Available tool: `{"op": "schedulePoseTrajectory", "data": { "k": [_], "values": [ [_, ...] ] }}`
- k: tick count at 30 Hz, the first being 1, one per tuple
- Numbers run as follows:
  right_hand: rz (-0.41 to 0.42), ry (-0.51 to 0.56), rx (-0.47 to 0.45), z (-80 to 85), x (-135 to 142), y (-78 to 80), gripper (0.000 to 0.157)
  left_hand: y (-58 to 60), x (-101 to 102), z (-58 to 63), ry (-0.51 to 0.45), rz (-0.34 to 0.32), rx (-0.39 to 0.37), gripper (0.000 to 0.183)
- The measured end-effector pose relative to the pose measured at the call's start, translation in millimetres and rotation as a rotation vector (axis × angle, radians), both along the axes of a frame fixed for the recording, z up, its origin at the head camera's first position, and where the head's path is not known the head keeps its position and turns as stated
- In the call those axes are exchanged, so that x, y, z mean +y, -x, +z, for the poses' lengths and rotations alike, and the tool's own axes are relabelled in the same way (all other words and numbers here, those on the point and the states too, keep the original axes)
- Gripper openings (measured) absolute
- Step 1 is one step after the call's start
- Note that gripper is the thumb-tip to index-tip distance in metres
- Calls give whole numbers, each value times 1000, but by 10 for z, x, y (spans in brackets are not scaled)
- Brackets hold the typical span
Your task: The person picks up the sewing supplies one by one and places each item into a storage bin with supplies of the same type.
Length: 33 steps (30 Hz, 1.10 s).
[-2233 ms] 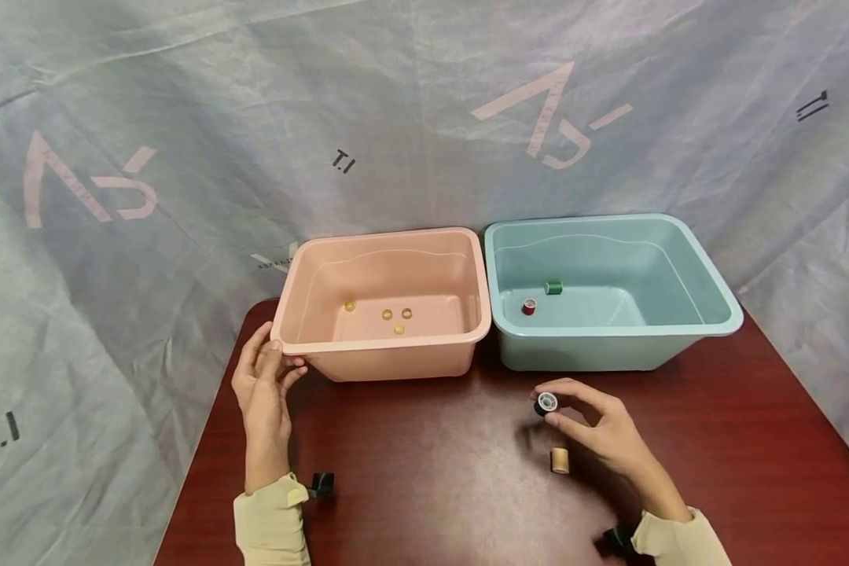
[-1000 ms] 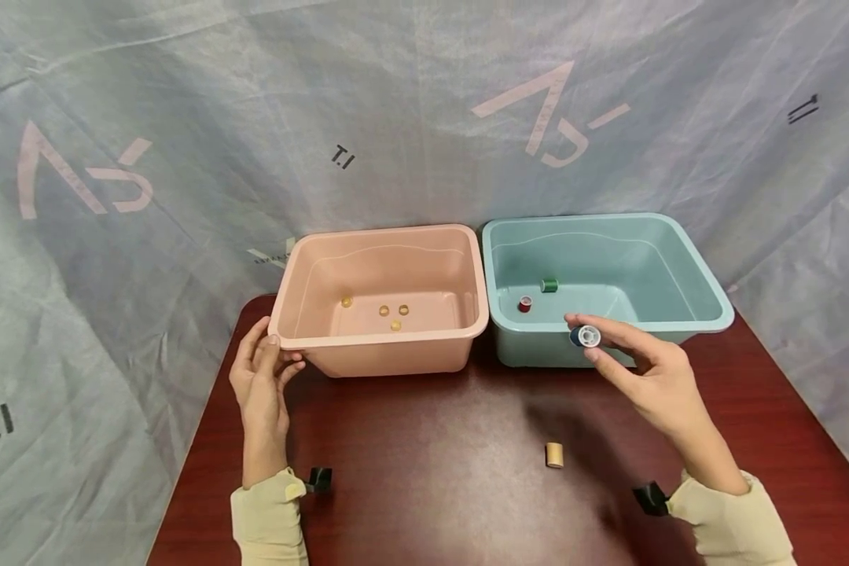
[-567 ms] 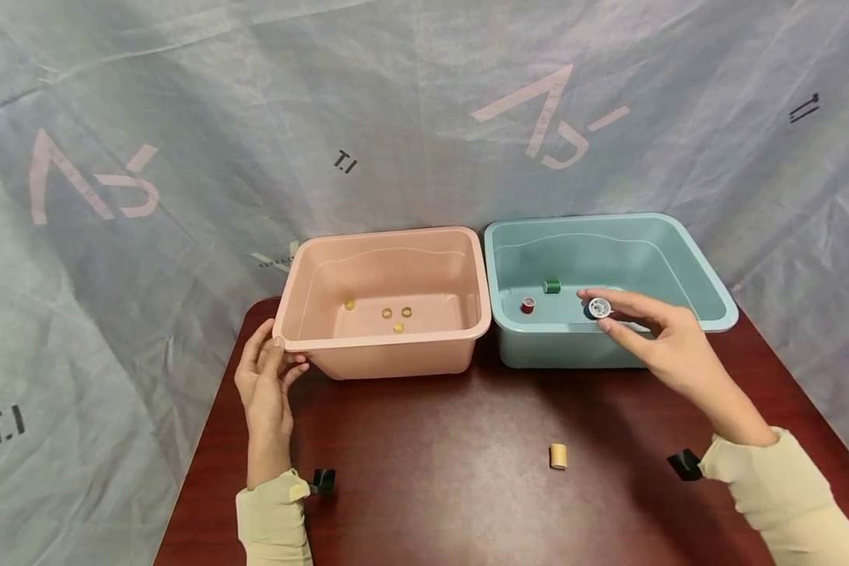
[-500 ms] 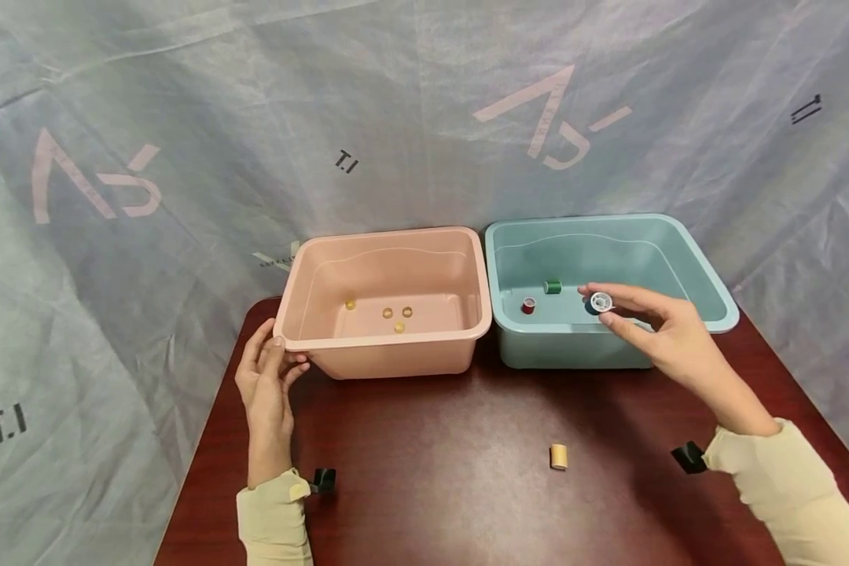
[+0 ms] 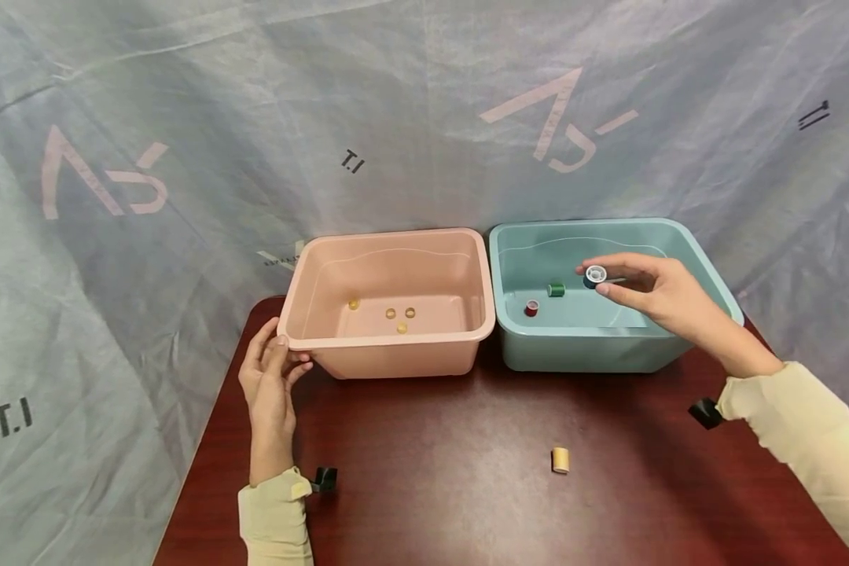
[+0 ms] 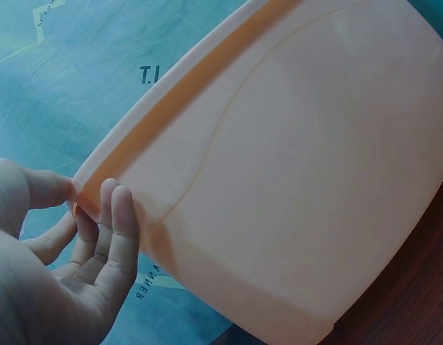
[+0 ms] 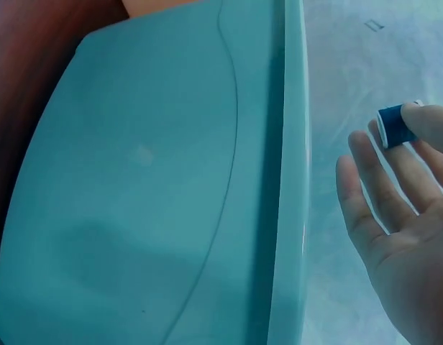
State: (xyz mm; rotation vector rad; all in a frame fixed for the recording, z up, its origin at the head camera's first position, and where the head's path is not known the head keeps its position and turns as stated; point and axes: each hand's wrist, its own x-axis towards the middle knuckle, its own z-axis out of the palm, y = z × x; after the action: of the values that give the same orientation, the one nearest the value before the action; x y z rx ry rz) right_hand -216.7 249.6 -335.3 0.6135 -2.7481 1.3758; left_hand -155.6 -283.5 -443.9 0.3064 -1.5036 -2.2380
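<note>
My right hand [image 5: 661, 292] pinches a dark blue thread spool [image 5: 595, 277] with white ends between thumb and fingertips, over the teal tub [image 5: 573, 350]. In the right wrist view the blue spool [image 7: 396, 126] shows between thumb and fingers, above the tub's rim. With thumb and fingers my left hand [image 5: 269, 385] grips the front left corner of the pink tub's rim [image 5: 389, 343]; the left wrist view shows that pinch too. Inside the teal tub lie a green spool [image 5: 555, 290] and a red spool [image 5: 532, 307]. A yellow spool [image 5: 560, 460] stands on the table.
Several small yellowish rings [image 5: 402, 328] lie on the pink tub's floor. Both tubs stand side by side at the back of the dark red table [image 5: 431, 464]. A grey printed sheet [image 5: 410, 102] hangs right behind them.
From above the table near the yellow spool, my right hand has carried the blue spool up and forward over the teal tub. My left hand keeps its grip on the pink rim.
</note>
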Motion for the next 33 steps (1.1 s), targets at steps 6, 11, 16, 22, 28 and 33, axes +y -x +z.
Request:
{"op": "schedulePoseTrajectory", "data": {
  "k": [6,11,16,22,28,33],
  "values": [
    [23,-39,-6,35,6,196,34,-3,9,-17,9,-4,-14,42],
    [23,-74,-34,60,12,389,35,2,0,-26,10,-2,-9,42],
    [3,-127,-83,30,62,550,37,12,-11,-24,8,-4,0,43],
    [7,-151,-156,-54,148,733,39,10,-21,-16,11,-9,-8,43],
    [7,-196,-223,-93,190,903,40,14,-41,-9,6,-12,3,42],
    [38,-220,-248,-133,200,994,39,-14,-57,-25,28,-12,-9,42]
  ]
}}
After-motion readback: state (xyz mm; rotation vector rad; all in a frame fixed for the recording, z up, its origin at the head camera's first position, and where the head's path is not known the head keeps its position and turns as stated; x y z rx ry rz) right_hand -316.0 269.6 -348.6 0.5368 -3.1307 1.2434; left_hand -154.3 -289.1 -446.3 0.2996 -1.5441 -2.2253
